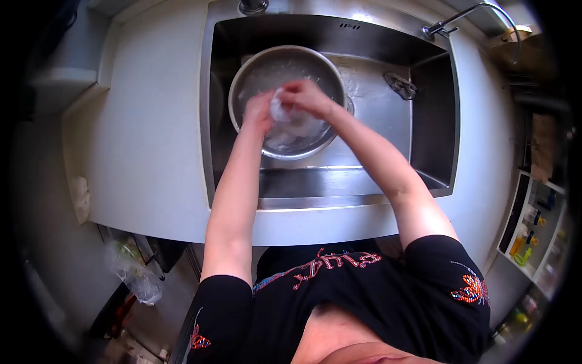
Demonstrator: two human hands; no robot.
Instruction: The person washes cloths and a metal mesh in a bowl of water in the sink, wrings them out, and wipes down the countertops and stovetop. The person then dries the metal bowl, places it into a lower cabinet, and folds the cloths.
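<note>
A round metal basin with water in it stands in the left part of the steel sink. Over the basin, my left hand and my right hand come together around a small white cloth-like item. Both hands have their fingers closed on it, the left from its left side, the right from above and the right. Motion blurs the fingertips and the item. More pale material shows in the water below my hands.
A dark crumpled rag lies at the sink's right side. Behind the sink are a faucet base and a thin curved tap. White counter borders the sink. A plastic bag hangs at the lower left.
</note>
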